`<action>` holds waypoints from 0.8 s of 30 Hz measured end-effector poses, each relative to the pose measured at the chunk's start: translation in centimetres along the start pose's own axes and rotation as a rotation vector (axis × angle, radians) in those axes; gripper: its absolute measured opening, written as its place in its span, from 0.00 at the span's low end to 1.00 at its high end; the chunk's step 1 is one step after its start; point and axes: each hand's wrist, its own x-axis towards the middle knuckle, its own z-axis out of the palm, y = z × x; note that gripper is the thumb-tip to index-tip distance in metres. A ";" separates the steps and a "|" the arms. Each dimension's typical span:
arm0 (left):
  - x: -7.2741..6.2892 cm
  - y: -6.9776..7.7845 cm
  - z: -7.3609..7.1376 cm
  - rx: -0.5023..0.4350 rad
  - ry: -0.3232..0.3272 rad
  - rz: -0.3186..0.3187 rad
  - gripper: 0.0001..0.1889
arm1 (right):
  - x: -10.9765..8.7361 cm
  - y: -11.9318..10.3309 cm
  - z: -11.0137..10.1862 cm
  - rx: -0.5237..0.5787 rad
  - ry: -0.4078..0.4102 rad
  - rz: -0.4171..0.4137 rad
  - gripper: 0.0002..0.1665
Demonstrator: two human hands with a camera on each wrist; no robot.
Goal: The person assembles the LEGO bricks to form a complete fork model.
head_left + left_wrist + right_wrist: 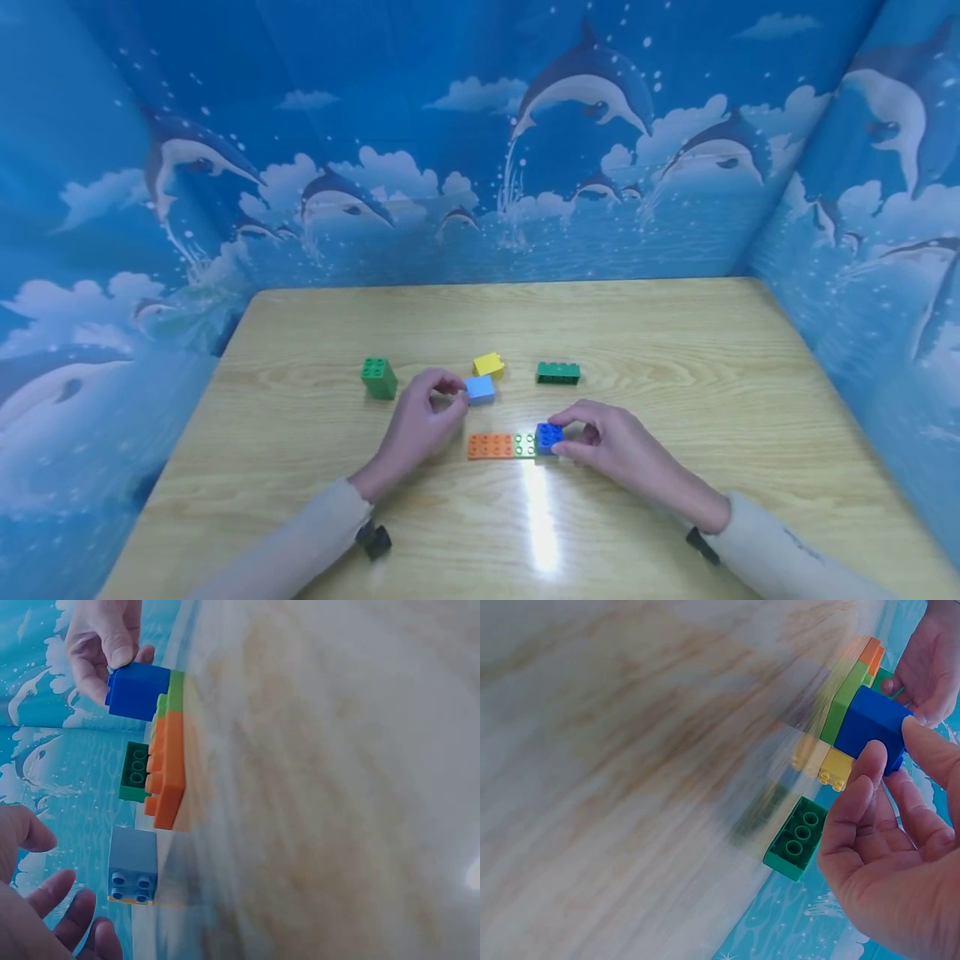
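My right hand (617, 442) pinches a dark blue building block (549, 438) between thumb and fingers. That block sits on the right end of a low row, where studs of a light green block (525, 445) show beside an orange block (491, 446). In the left wrist view the blue block (139, 691) stands on the green part. My left hand (426, 417) hovers just left of a light blue block (480, 389), its fingers (54, 894) loosely bent and apart from it. The light blue block lies with its studs facing that hand.
A yellow block (489, 365) lies right behind the light blue one. Farther left, a tall green block (378, 378) stands studs up. A dark green block (558, 373) lies on its side, hollow underside toward me. Dolphin-print curtains (465, 167) border the wooden table (675, 333).
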 end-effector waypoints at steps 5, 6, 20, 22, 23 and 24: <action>1.1 0.0 0.3 0.009 -0.003 0.027 0.15 | 0.1 0.0 0.2 0.002 -0.004 0.017 0.19; 1.3 0.0 0.4 0.015 -0.013 0.027 0.17 | 0.0 0.0 0.2 0.001 -0.002 0.015 0.19; 4.0 1.0 1.9 0.044 -0.079 -0.080 0.30 | 0.0 0.0 -0.1 0.019 0.002 0.007 0.20; 4.4 1.0 2.2 0.050 -0.095 -0.091 0.31 | 0.0 0.1 -0.1 0.017 -0.001 0.008 0.20; 4.6 1.0 2.3 0.051 -0.101 -0.093 0.31 | 0.0 0.1 0.0 0.016 -0.001 0.010 0.20; 4.8 1.1 2.4 0.051 -0.106 -0.097 0.30 | 0.0 0.1 0.0 0.015 0.000 0.012 0.19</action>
